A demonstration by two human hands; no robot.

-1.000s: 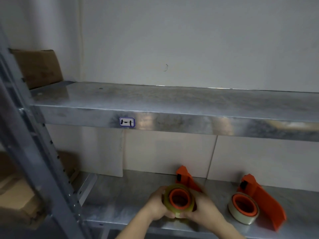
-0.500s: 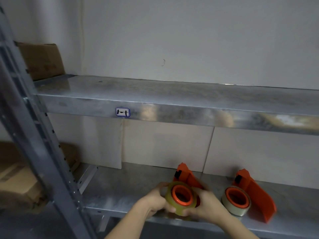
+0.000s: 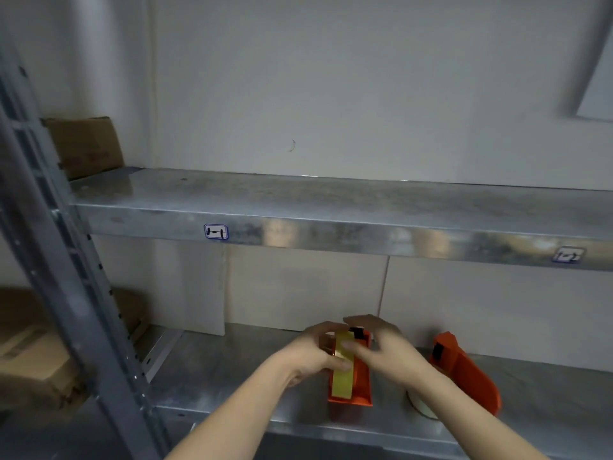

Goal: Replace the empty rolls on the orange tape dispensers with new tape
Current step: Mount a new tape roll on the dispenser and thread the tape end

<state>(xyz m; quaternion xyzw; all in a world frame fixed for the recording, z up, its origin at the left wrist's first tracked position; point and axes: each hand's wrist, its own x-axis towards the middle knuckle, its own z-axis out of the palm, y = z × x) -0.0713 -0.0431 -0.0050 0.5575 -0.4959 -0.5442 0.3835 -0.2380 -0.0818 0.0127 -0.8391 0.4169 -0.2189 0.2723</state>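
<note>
tape roll (image 3: 343,370) on edge in orange dispenser (image 3: 360,383) | left hand (image 3: 315,355) pinching roll | right hand (image 3: 381,350) fingers spread above | near shelf (image 3: 232,386) front lip

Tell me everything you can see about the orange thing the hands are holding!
The orange tape dispenser looks like smooth plastic. It stands on the lower metal shelf, end-on to the camera, with a dark part at its far top. A yellowish tape roll sits edge-on against its left side. The left hand grips the roll, and the right hand reaches over the dispenser's top. The picture is blurry, so smaller parts cannot be made out.
</note>
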